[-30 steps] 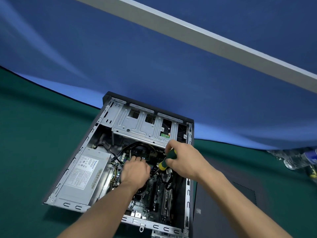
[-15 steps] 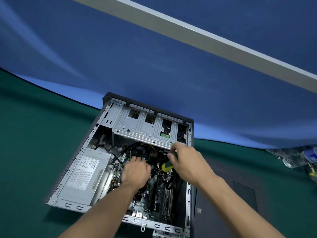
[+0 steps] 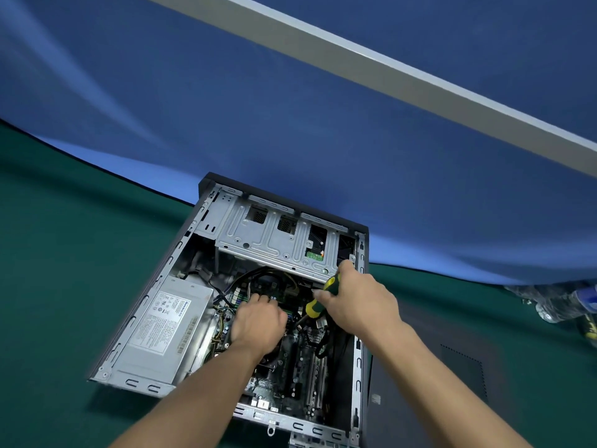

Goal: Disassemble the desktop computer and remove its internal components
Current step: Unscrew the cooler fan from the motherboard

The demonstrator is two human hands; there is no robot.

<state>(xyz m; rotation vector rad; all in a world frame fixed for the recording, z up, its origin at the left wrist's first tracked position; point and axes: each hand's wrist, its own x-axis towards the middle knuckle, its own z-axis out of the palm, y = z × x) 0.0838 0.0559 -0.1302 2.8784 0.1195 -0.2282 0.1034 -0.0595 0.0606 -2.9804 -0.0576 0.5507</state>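
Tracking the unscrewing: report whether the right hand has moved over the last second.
Yes. The right hand, gripping the screwdriver, has slid slightly right along the drive cage lower edge, toward the case wall on that side.

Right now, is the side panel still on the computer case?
No, the computer case lies open, its power supply and boards exposed.

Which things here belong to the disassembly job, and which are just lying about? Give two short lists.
In the job:
- open computer case
- power supply
- drive cage
- motherboard
- screwdriver, gripped by the right hand
- left hand, reaching in among the cables

Lying about:
- dark side panel beside the case
- plastic bottles at the right edge
- green cloth
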